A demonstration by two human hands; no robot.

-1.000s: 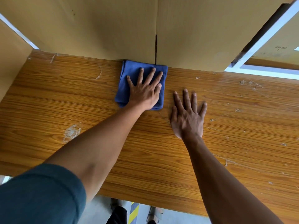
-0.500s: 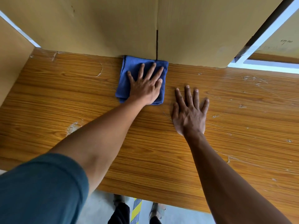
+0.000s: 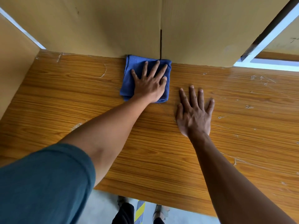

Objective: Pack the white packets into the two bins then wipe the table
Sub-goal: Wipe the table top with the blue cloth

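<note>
Blue cloth, folded, long axis running away toward cardboard wall, pinned flat on table under spread left hand. Right hand splayed flat on wood beside.

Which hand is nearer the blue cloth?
Left. The left hand lies flat on the cloth, pressing it. The right hand rests on the bare table, beside the cloth and apart from it.
</note>
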